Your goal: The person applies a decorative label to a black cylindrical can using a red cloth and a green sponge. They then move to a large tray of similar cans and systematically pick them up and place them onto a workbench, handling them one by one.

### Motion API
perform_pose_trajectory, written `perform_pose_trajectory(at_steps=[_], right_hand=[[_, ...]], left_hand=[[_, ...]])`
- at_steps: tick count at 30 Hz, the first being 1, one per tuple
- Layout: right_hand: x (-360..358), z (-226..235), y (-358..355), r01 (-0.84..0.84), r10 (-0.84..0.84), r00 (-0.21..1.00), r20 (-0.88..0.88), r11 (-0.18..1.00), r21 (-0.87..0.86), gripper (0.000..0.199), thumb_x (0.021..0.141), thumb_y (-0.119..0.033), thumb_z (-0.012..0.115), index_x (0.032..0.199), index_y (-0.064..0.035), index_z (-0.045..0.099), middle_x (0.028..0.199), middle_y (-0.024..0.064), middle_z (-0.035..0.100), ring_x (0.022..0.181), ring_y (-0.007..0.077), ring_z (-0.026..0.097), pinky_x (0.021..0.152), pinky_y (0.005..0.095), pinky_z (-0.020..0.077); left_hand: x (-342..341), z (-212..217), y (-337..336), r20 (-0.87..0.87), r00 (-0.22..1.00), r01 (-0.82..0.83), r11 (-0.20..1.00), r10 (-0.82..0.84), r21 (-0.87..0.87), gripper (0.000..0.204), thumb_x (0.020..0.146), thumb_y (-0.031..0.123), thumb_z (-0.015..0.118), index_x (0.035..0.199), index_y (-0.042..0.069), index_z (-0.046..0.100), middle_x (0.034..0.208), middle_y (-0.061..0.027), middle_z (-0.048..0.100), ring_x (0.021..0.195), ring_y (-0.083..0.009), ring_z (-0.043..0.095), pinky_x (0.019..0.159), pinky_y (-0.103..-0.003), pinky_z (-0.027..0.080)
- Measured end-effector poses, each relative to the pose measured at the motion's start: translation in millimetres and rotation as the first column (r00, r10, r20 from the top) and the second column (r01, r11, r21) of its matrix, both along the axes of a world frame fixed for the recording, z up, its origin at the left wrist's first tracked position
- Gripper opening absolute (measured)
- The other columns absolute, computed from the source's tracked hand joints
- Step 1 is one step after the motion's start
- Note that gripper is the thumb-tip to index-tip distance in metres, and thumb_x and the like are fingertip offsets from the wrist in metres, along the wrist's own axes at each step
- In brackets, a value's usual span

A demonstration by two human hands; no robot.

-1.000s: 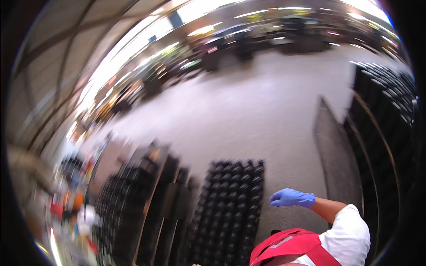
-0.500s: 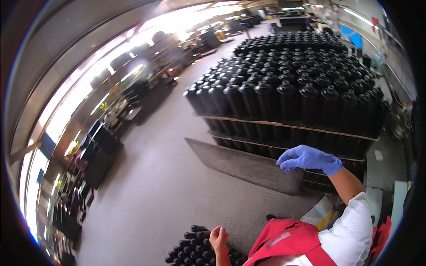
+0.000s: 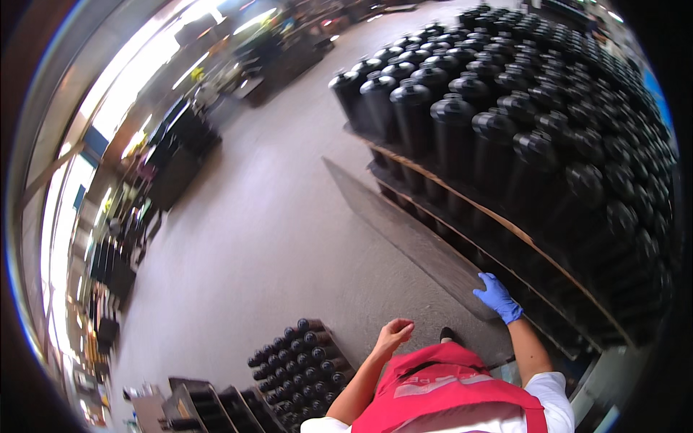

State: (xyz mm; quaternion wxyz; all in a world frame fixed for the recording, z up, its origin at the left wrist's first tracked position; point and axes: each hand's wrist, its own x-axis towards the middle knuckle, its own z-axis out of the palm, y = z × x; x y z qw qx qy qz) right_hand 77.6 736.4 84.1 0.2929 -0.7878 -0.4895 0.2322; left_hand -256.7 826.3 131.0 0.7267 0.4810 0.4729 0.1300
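Note:
My left hand (image 3: 395, 333) is bare and held in front of the red apron (image 3: 433, 386), its fingers loosely bent with nothing visible in them. A blue glove covers my right hand (image 3: 499, 297), whose thumb and fingers are spread. It hovers by the near end of a flat grey board (image 3: 411, 249) that lies or leans along the pallet stack; I cannot tell whether they touch. Beyond the board, black cylinders (image 3: 451, 133) with rounded shoulders and narrow necks stand upright in tight rows, layered with thin sheets (image 3: 498, 216) between.
At the lower left, a bundle of smaller black cylinders (image 3: 299, 368) lies stacked with round ends showing. Next to it are dark open bins (image 3: 198, 404). Benches and dark equipment (image 3: 177, 155) line the window wall. Grey floor (image 3: 253, 216) runs between.
The view has turned right and downward, bringing the stack closer. My right hand has dropped from in front of the stack to beside the board's near end. My left hand now shows further up the picture.

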Motion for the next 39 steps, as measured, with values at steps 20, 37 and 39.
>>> perform_pose_trajectory(at_steps=[20,37,39], right_hand=[[-52,-141,129,0.169,-0.084,0.957,0.278,0.939,-0.299,0.011,0.072,-0.01,0.063,0.082,-0.0063,0.06,0.084,0.0164,0.058,0.079,0.0359,0.057,0.068,0.0449,0.0465],[-187,-122,167,-0.336,0.407,0.913,0.017,0.777,-0.532,0.058,0.067,-0.027,0.059,0.118,0.0019,0.056,0.087,0.0167,0.062,0.072,0.0323,0.063,0.062,0.0448,0.0524],[-199,-101,192,-0.35,0.424,0.905,0.034,0.788,-0.507,0.058,0.066,-0.026,0.059,0.116,0.0029,0.058,0.082,0.0169,0.063,0.07,0.0323,0.063,0.061,0.0454,0.0515]], left_hand=[[8,-183,223,-0.379,0.925,-0.066,0.996,0.042,-0.052,0.093,0.069,0.058,0.073,0.133,-0.002,0.041,0.129,-0.0224,0.049,0.119,-0.0296,0.048,0.099,-0.039,0.04],[28,-234,311,-0.439,0.85,-0.406,0.893,0.291,-0.194,0.024,0.073,0.013,0.068,0.067,-0.009,0.062,0.058,-0.0122,0.058,0.048,-0.0215,0.059,0.042,-0.037,0.045],[15,-222,334,-0.456,0.855,-0.358,0.917,0.246,-0.176,0.025,0.071,0.013,0.067,0.069,-0.011,0.062,0.061,-0.0141,0.06,0.051,-0.0223,0.061,0.045,-0.037,0.047]])
